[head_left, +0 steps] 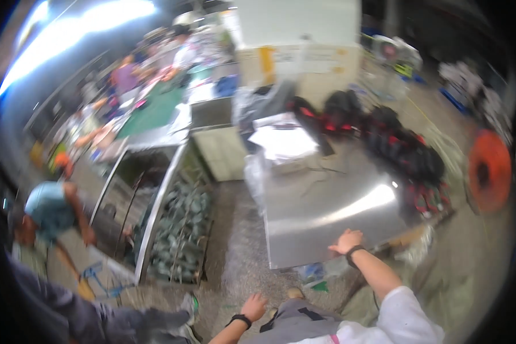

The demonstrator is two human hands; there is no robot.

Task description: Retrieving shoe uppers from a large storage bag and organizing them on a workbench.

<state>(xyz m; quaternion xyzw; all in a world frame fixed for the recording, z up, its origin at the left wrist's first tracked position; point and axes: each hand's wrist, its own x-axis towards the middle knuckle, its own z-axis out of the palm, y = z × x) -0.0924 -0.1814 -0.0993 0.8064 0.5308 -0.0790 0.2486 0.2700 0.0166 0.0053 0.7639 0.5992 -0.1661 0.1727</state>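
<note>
My right hand [348, 241] is at the near edge of a shiny metal-topped table [304, 229], thumb apart from the loosely bent fingers, with nothing seen in it. Whether it touches the top or hovers just over it, I cannot tell. My left hand [254, 307] hangs low in front of my grey trousers, over the floor. Its fingers look loosely stretched, and no object shows in them. A dark band circles each wrist. On the table's right side stand rows of black-and-red shoes [407, 143]. White paper sheets [284, 140] lie at its far left corner.
Left of the aisle [241, 235] is a metal-framed rack [160, 215] with grey-green shoe-shaped pieces [180, 235]. A person in a light blue top [50, 203] bends beside it. An orange round reel [490, 172] stands at right. Farther off, people work along a green-topped bench [155, 112].
</note>
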